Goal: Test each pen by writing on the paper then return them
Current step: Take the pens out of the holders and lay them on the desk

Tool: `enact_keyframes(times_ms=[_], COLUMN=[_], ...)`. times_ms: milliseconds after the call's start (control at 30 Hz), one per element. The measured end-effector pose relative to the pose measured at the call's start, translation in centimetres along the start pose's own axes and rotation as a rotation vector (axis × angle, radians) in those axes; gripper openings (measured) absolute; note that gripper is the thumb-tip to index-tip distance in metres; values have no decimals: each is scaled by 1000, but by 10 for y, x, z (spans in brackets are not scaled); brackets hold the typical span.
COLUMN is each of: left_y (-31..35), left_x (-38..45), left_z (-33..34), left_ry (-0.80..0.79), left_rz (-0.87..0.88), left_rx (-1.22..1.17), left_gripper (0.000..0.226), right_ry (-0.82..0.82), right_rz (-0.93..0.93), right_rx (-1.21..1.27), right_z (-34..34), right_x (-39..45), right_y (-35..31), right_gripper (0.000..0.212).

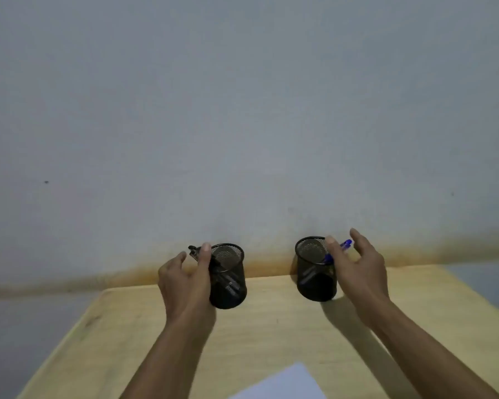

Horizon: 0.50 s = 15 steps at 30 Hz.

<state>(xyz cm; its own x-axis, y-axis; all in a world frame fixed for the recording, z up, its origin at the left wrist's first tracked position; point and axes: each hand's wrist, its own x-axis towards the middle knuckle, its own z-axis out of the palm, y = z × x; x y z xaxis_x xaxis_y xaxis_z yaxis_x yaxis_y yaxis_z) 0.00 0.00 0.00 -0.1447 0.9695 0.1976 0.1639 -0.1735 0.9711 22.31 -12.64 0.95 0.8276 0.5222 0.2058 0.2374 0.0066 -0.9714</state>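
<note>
Left hand (185, 280): we see it at the left side of the left holder, thumb up against the rim, fingers (172, 264) curled loosely and spread; whether they pinch the black pens we cannot tell.
Black pens (198, 252): dark pens leaning out over the left rim of the left holder, tops just behind the thumb; their count is not clear to us.
Left holder (229, 279): 1 black mesh cup, upright on the worktop near the wall.
Worktop (271, 326): pale wood surface carrying both holders and the paper.
Paper (285, 383): white sheet at the near edge, between the 2 forearms, well apart from the holders.
Right holder (314, 272): 1 black mesh cup, upright, beside the left holder with a gap between.
Blue pen (344, 244): leaning out over the right rim of the right holder.
Right hand (357, 269): we see it at the right side of the right holder, thumb across the blue pen, fingers spread apart and not closed on it.
</note>
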Motion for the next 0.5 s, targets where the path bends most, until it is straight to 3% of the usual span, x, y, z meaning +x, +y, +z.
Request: enact_keyframes(times_ms=[200,300,500], left_y=[-17,-24,-27], left_x=[18,22,21], left_z=[20,30,37], left_ry=[31,5,-8], left_rz=[28,-41,27], left_rx=[-143,-302,-228], left_gripper=[47,56,55], right_ry=[26,36,58], right_rz=[-26,-60,-71], right_rx=[119,131,164], right_z=[19,23,29], right_x=[6,8,8], right_y=[11,15,23], right_gripper=[59,56,52])
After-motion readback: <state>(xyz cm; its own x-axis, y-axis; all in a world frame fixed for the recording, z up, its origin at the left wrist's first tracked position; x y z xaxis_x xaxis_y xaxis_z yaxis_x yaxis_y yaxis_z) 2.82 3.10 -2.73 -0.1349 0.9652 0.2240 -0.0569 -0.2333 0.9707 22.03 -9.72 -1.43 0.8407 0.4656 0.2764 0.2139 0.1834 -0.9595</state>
